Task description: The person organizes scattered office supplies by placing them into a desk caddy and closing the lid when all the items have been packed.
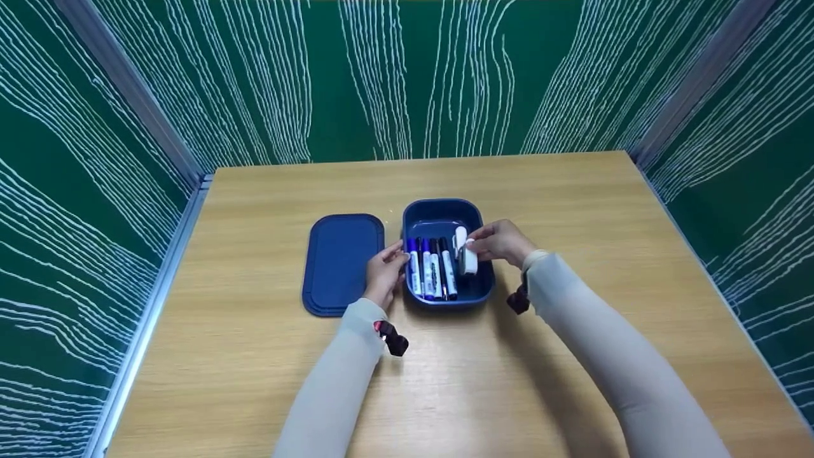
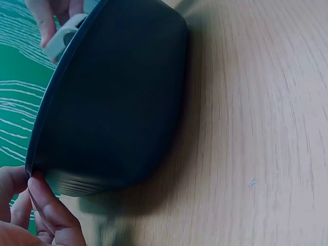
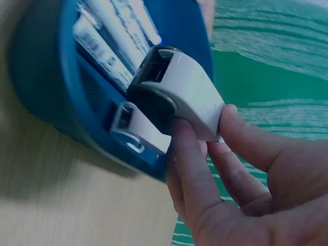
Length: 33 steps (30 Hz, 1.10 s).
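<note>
A deep blue box [image 1: 450, 303] with rounded corners stands open on the table. Its left rim is pinched between the thumb and fingers of my left hand [image 1: 383, 273]. Over the right part of the box, my right hand [image 1: 505, 242] holds a small white device with dark sides [image 3: 193, 92] by its end, thumb and fingers on opposite faces. The device has a slot in its far end. Beside it in the box is a smaller white piece with a slotted end [image 3: 146, 130]. Several whiteboard markers [image 1: 432, 270] lie side by side along the box's left half.
A flat blue lid [image 1: 343, 264] lies on the wooden table [image 1: 267, 381] left of the box, close to my left hand. Green panels with white wavy lines [image 1: 445, 76] stand behind the table and at both sides.
</note>
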{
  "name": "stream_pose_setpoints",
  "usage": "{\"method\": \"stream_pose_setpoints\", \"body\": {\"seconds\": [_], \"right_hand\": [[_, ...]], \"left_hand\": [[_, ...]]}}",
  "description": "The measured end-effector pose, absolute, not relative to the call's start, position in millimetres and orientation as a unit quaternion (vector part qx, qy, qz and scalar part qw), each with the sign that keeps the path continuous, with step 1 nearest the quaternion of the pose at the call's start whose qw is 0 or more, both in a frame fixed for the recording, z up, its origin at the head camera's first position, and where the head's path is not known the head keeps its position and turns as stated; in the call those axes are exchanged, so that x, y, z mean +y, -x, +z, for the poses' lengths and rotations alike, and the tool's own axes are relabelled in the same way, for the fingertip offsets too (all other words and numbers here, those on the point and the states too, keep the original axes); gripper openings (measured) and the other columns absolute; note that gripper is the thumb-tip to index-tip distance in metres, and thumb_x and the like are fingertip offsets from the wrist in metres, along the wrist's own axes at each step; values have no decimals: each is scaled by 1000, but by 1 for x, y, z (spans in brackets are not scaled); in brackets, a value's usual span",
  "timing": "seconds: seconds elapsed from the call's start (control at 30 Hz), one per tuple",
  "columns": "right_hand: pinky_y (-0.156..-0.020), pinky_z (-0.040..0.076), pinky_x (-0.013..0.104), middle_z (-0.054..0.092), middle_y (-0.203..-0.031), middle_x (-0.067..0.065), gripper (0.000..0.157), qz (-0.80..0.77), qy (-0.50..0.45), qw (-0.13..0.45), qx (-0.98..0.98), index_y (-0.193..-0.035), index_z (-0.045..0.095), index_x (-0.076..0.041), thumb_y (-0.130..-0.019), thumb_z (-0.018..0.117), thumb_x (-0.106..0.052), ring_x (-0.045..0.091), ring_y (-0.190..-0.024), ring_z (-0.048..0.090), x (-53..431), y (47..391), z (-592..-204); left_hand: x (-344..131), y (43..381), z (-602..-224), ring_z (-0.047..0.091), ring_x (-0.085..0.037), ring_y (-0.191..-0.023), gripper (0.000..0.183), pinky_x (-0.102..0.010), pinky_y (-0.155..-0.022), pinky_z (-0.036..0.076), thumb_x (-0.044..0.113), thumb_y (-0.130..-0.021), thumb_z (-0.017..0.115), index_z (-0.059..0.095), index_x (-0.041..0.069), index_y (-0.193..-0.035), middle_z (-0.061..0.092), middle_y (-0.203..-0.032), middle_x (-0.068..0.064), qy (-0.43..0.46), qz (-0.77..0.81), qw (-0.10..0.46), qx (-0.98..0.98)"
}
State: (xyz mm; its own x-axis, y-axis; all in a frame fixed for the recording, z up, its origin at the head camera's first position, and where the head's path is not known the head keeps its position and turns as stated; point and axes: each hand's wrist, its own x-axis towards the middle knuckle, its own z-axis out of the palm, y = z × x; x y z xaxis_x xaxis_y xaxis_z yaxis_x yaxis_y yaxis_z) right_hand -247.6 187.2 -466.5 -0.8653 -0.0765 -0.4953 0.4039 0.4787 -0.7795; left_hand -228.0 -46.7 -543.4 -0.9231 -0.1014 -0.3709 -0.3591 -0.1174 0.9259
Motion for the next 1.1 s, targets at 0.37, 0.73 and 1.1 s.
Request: {"method": "stream_pose_setpoints", "body": {"seconds": [0.37,0.73,1.1], "right_hand": [[-65,59,27,69,-89,16,15,-379,-9,132,916,-98,70,11,-86,70,1,14,-66,62,165,242,-482],[-84,57,45,74,-92,20,16,-254,67,81,961,-89,75,7,-80,62,5,34,-89,68,157,240,-489],[-79,57,45,73,-84,17,26,-233,67,71,968,-84,75,5,-81,50,9,25,-78,63,156,239,-495]], "left_hand": [[-46,227,-541,59,-10,-96,42,-19,-64,53,9,-92,65,62,12,-134,63,-131,-11,176,726,89,659],[-46,228,-543,58,-6,-85,43,-14,-56,49,6,-90,65,63,9,-133,64,-127,-14,170,736,78,650],[-45,228,-544,60,-10,-96,41,-16,-61,53,9,-92,65,62,12,-134,62,-131,-12,177,727,83,658]]}}
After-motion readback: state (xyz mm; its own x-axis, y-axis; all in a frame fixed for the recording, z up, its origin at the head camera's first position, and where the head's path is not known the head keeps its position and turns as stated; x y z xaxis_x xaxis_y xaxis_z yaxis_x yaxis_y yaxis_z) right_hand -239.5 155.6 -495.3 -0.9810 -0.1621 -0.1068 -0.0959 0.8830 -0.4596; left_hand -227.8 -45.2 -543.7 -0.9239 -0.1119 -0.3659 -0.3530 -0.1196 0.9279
